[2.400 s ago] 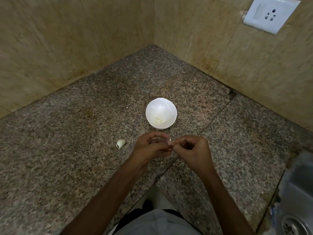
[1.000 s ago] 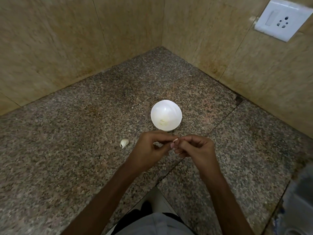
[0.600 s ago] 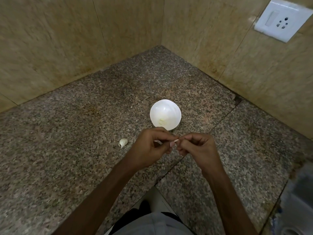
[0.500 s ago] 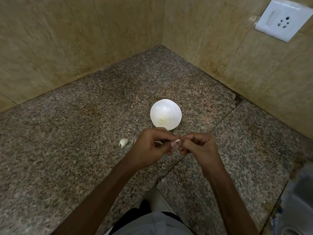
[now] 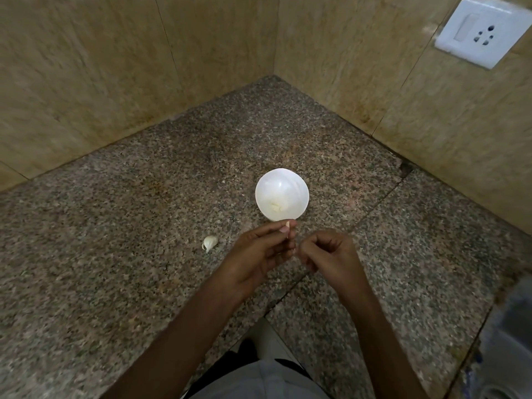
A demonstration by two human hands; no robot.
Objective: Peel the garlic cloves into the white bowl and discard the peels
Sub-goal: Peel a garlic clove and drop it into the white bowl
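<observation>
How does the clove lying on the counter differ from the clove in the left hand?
The counter clove lies untouched on the granite counter, left of the hands. The held clove is pinched in the left hand, up near the rim of the bowl. The counter clove shows whole, white, with a papery tail, while only a pale tip of the held clove shows. Both are outside the bowl.

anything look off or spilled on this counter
Nothing spilled. A dark gap, possibly a chip, sits where the counter seam meets the right wall. One unpeeled garlic clove lies apart from the white bowl.
</observation>
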